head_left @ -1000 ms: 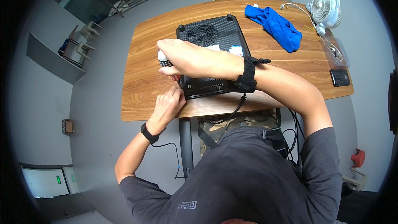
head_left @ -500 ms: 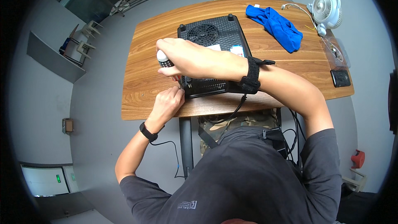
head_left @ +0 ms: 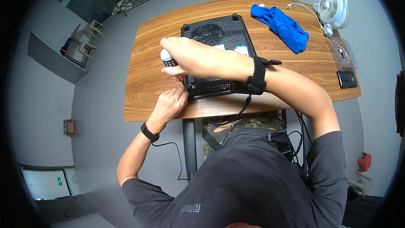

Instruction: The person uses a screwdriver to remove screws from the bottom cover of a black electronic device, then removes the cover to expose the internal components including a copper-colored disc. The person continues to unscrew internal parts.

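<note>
Grips a white-capped tool with a black-and-white patterned handle and a red lower part in the right hand, thumb and fingers clamped around it. Aims the tool downward at the near left corner of a flat, squarish, black textured appliance with a round vent grille and stubby feet facing up. Keeps the left hand at that same corner, fingers curled together; cannot tell whether pinching anything. Wears a black strap on each wrist. Has the appliance lying on a brown wood-grain bench, close to the near edge, with a black cable hanging below. Has also, to the right, a crumpled blue cloth, a round white fan, a clear plastic container and a flat black rectangular device.
</note>
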Available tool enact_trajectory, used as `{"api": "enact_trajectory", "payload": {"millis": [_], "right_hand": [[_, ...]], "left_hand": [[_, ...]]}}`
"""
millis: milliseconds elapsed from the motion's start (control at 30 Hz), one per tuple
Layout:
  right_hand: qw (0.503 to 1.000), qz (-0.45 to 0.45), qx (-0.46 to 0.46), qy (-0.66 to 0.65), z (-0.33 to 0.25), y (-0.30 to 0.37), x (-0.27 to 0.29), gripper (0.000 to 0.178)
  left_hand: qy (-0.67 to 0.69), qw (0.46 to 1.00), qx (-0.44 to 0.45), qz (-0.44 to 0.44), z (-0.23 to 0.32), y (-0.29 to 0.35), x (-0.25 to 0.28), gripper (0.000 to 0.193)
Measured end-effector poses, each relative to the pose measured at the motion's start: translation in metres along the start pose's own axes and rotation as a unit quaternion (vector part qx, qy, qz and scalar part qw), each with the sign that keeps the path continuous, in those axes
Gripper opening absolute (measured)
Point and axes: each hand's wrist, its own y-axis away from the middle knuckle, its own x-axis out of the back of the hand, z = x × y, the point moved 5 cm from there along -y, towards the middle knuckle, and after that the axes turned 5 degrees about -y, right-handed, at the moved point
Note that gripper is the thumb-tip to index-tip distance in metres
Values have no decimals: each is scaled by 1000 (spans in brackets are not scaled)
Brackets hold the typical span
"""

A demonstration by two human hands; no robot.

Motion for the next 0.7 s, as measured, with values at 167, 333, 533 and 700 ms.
{"api": "enact_trajectory", "payload": {"millis": [167, 333, 533, 700], "right_hand": [[1000, -7, -9, 7, -1, 2, 2, 43], [999, -31, -13, -8, -1, 4, 1, 44], [999, -29, -13, 3, 5, 5, -1, 45], [999, -32, -24, 0, 4, 3, 0, 46]], "left_hand": [[-33, 999, -36, -3, 3, -2, -3, 13], [-2, 1000, -2, 6, -1, 3, -5, 12], [16, 999, 41, 11, -1, 4, -8, 10], [42, 994, 101, 1, -3, 4, -8, 9]]}}
